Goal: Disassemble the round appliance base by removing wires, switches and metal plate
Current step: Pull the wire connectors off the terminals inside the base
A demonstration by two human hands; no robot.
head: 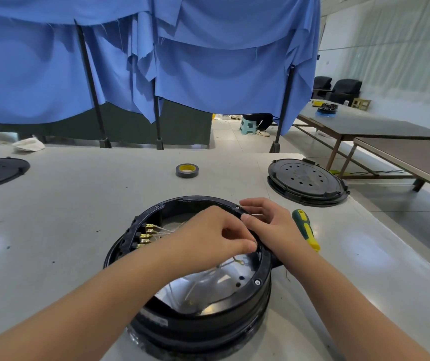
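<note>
Fingers pinch wire above grey table.

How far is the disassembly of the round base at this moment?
Early to middle stage. Done: the round base lies open, some white wires hang loose inside. In hand: the left hand pinches something small at the rim; the right hand grips the rim. Left: brass terminals still plugged in, metal plate still inside.

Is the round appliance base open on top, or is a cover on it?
Open. The round appliance base has no cover: its wires and shiny metal plate show inside.
</note>
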